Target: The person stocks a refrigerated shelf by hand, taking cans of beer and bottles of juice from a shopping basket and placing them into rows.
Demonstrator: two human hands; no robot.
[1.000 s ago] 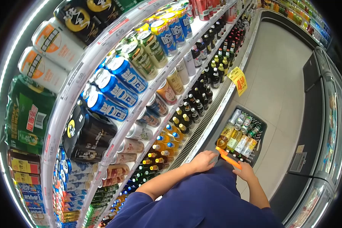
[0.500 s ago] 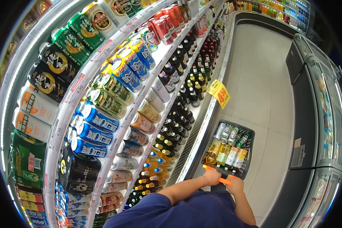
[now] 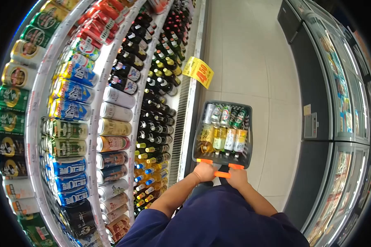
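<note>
My left hand and my right hand are both wrapped round the orange handle of a dark grey shopping basket. The left grips one side, the right the other, with a stretch of orange showing between them. Inside the basket, green and silver cans stand at the far side. Bottles of yellow and amber drink, some with white labels, lie nearer to me. What carries the basket from below is hidden.
Shelves of beer cans and rows of dark bottles line my left. A yellow price sign juts into the aisle beyond the basket. Along the right stands a glass-topped freezer. Pale floor tiles run between them.
My view has turned, so shelves, sign, basket and hands all sit further left in the picture. Both hands keep their hold on the handle, and the basket contents look the same.
</note>
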